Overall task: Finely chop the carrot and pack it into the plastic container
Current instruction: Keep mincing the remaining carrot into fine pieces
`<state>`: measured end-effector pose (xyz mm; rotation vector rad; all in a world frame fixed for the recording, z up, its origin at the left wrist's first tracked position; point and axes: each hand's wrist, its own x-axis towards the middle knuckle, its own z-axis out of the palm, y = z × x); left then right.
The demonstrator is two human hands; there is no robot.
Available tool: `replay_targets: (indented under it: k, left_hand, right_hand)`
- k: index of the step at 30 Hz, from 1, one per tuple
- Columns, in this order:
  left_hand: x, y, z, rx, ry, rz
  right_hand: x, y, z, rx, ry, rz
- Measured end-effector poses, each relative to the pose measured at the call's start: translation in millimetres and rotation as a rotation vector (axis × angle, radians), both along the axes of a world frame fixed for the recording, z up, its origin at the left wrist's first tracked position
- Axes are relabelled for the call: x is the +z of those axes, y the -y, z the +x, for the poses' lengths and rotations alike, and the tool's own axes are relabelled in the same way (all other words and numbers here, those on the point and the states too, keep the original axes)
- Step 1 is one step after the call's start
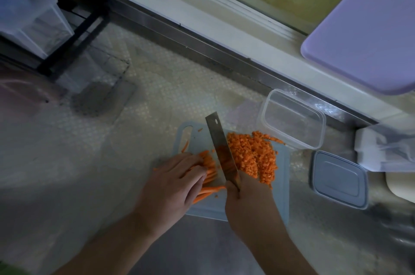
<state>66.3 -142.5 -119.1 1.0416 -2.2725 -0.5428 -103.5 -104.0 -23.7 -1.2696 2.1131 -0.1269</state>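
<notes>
Carrot strips lie under the pressing left hand; right hand grips the knife alongside.

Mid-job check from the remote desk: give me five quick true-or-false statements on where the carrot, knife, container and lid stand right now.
1. The plastic container already holds diced carrot. False: it is empty.
2. The right hand grips the knife. True.
3. The left hand holds down uncut carrot strips. True.
4. The lid is on the container. False: it lies apart on the counter, nearer the person.
5. The diced carrot lies piled on the cutting board, right of the blade. True.
</notes>
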Motion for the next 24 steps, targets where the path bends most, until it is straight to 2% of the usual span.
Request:
replay_targets:
  k: [6, 15, 24]
  left_hand:
    - [1.0, 0.3, -0.2, -0.002, 0.0, -0.004]
    - [-3.2, 0.1, 0.2, -0.004, 0.013, -0.004]
    - [0.5, -0.4, -1.6, 0.005, 0.008, -0.003]
  right_hand:
    - [11.5, -3.8, 0.3, 0.053, -0.029, 0.098]
    - [-4.7, 7.2, 9.7, -0.004, -0.097, 0.274]
    - [-10.7, 11.3, 8.8, -0.009, -0.068, 0.238]
